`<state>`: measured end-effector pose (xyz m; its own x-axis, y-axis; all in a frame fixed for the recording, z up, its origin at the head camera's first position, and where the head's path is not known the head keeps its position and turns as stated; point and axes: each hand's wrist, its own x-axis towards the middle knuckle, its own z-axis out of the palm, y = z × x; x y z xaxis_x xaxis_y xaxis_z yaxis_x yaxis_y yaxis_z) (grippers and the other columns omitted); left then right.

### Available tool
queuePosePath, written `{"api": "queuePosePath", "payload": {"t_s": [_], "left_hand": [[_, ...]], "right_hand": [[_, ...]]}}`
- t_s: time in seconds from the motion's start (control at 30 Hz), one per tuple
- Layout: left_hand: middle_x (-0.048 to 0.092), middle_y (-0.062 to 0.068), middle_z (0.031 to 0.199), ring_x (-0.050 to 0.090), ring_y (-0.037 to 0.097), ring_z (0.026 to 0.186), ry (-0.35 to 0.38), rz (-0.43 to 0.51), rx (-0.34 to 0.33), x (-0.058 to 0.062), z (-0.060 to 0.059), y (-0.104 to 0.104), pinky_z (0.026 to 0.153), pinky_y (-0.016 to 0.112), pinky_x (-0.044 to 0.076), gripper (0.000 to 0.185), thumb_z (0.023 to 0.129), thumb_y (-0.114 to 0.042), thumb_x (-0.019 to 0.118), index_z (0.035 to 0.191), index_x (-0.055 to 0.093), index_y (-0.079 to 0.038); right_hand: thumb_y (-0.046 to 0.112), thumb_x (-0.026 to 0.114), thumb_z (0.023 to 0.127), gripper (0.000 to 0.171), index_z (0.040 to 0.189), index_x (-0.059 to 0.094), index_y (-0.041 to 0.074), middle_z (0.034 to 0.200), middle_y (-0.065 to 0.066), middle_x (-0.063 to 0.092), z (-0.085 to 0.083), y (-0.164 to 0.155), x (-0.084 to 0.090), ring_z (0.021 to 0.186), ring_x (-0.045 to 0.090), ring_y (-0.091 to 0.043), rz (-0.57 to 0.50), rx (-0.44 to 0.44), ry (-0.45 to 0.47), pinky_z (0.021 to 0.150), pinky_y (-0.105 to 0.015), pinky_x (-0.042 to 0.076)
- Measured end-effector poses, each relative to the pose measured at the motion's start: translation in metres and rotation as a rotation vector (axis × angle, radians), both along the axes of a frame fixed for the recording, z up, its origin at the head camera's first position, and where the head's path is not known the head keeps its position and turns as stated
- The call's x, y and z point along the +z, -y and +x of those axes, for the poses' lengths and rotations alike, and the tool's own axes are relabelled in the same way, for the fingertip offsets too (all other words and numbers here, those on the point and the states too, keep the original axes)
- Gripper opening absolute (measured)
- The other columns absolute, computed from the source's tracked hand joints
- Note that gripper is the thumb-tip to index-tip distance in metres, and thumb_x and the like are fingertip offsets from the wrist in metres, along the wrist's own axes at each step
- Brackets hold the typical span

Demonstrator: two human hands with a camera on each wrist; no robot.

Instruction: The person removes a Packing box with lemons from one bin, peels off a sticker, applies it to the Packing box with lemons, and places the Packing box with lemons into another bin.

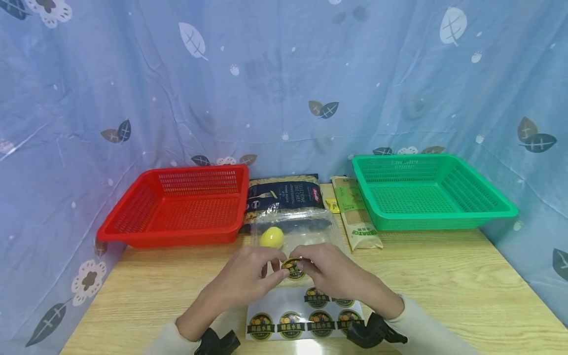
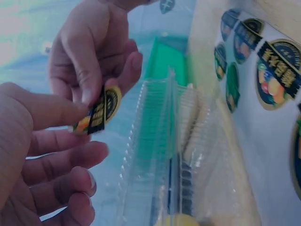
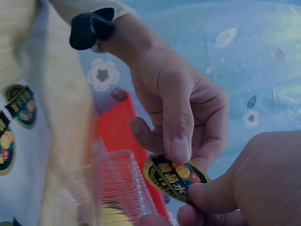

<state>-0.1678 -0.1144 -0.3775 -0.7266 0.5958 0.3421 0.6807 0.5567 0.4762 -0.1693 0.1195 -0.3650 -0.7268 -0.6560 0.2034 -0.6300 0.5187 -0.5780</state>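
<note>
Between both hands is a round black-and-gold fruit sticker [image 1: 294, 268], held up above the table. My left hand [image 1: 250, 276] pinches its left edge with thumb and forefinger. On the opposite edge, my right hand [image 1: 330, 271] pinches it the same way; the right wrist view shows both thumbs on the printed face. Just below lies a white sticker sheet [image 1: 284, 301] with several matching round stickers. Behind the hands stands a clear plastic clamshell box [image 1: 306, 241], its lid raised, with a yellow round fruit [image 1: 271, 238] at its left side.
A red basket [image 1: 177, 236] stands at the back left, a green basket [image 1: 439, 217] at the back right. Between them lie a dark pasta bag [image 1: 284, 195], a tan-and-green packet [image 1: 357, 212] and a small yellow packet [image 1: 333, 205]. A patterned blue curtain [image 1: 275, 88] hangs behind.
</note>
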Motion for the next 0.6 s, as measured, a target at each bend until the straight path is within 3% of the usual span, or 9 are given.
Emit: {"api": "queuePosePath", "payload": {"t_s": [0.1,0.2,0.4,0.6], "left_hand": [[0.064,-0.015,0.076,0.05,-0.004,0.06,-0.068,0.043,0.004,0.002,-0.004,-0.005,0.052,0.018,0.044,0.002,0.091,-0.019,0.075,0.093,0.073,-0.018],[0.064,-0.013,0.074,0.05,-0.004,0.058,-0.088,0.082,0.037,0.003,-0.009,-0.009,0.051,0.018,0.045,0.002,0.09,-0.016,0.076,0.089,0.074,-0.015],[0.066,-0.011,0.071,0.052,0.006,0.054,0.023,0.187,0.17,0.004,-0.027,-0.012,0.048,0.022,0.044,0.004,0.089,-0.009,0.076,0.09,0.078,-0.011],[0.067,-0.007,0.071,0.053,0.011,0.056,0.118,0.272,0.217,0.004,-0.037,-0.014,0.049,0.025,0.045,0.008,0.087,-0.004,0.075,0.09,0.078,-0.01]], "right_hand": [[0.003,0.059,0.1,0.02,0.114,0.071,0.013,0.078,0.008,0.065,-0.004,0.001,0.002,0.055,0.049,-0.002,-0.035,-0.023,0.041,0.058,-0.024,0.048],[0.007,0.059,0.102,0.016,0.112,0.07,0.012,0.072,0.009,0.061,-0.008,0.0,0.003,0.05,0.052,-0.004,-0.084,-0.041,0.089,0.054,-0.025,0.048],[0.008,0.062,0.1,0.009,0.108,0.067,0.008,0.068,0.008,0.058,-0.021,0.002,0.002,0.049,0.052,-0.005,-0.168,-0.093,0.078,0.054,-0.026,0.046],[0.006,0.066,0.098,0.007,0.105,0.067,0.006,0.068,0.004,0.059,-0.033,0.004,-0.003,0.05,0.051,-0.009,-0.219,-0.156,0.084,0.051,-0.026,0.045]]}}
